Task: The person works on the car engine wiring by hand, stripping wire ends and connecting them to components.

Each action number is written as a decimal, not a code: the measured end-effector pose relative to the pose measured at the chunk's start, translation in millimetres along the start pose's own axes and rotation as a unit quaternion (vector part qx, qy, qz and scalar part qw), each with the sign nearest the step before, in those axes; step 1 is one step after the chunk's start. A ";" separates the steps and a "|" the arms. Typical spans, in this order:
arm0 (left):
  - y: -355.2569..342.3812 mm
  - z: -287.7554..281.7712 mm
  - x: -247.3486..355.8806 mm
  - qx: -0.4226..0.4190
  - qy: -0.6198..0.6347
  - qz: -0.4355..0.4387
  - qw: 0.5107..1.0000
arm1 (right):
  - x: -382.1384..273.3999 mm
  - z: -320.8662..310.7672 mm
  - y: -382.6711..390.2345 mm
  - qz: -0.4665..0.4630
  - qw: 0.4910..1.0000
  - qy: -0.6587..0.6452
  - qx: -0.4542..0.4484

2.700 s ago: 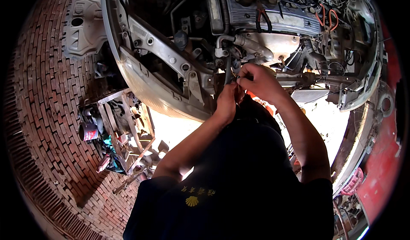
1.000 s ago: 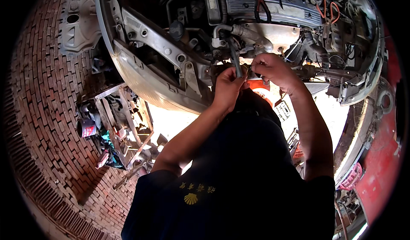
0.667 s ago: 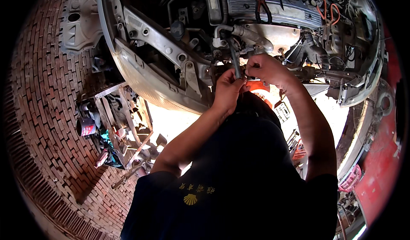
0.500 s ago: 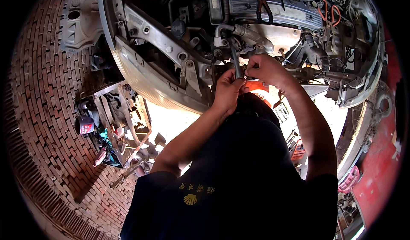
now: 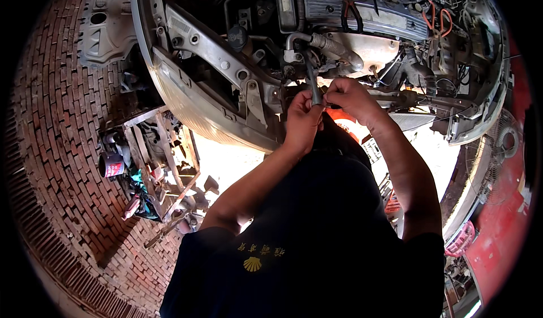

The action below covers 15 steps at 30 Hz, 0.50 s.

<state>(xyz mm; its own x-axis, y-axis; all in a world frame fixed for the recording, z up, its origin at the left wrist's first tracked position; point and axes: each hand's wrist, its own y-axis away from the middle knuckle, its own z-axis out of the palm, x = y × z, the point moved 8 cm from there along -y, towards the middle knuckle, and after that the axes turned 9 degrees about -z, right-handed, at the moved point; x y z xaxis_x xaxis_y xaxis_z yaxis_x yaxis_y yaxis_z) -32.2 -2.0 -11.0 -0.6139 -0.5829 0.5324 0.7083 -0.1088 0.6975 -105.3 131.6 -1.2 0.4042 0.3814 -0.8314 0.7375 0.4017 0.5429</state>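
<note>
A grey rubber hose (image 5: 313, 83) hangs down toward me from the front of a car's engine bay. My left hand (image 5: 303, 120) is closed round its lower end, thumb lying along the near side. Just right of that end, my right hand (image 5: 352, 100) is closed in a pinch, its fingertips touching or very near the hose. Whatever sits between those fingertips is too small to make out. Above the hands lie a ribbed intake pipe (image 5: 334, 51) and a pale metal heat shield (image 5: 370, 51) next to the engine cover (image 5: 373, 15).
The car's front frame (image 5: 220, 63) and headlight edge (image 5: 186, 100) curve along the left. Pliers with dark handles (image 5: 350, 15) and an orange-handled tool (image 5: 438, 21) rest on the engine. A wooden crate of parts (image 5: 164, 159) stands on the left; a fan (image 5: 506, 142) is at the right.
My right hand has shifted slightly down, and its forearm has swung a little to the left. My left hand keeps its hold on the hose, nearly unmoved.
</note>
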 end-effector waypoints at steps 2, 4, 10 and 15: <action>1.1 1.7 3.1 0.006 0.000 0.020 1.000 | 2.4 0.1 -2.2 -0.001 1.000 0.017 0.007; -0.9 -2.8 0.6 0.006 -0.010 0.013 1.000 | -2.7 -1.8 0.5 0.017 0.999 0.036 0.005; 0.3 -9.4 -1.7 0.031 -0.045 0.012 0.998 | -18.7 -1.8 7.3 0.019 0.999 0.046 -0.003; 2.1 -11.1 0.8 0.044 -0.052 0.003 0.998 | -16.3 -2.2 6.4 0.022 0.998 0.059 -0.017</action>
<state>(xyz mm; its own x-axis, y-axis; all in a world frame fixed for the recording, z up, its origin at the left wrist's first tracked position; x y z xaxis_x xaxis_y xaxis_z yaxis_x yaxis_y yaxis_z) -27.4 -11.6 -14.4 -0.6455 -0.4966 0.5802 0.6817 -0.0320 0.7310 -108.4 129.8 16.1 0.3675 0.4930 -0.7886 0.7008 0.4105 0.5833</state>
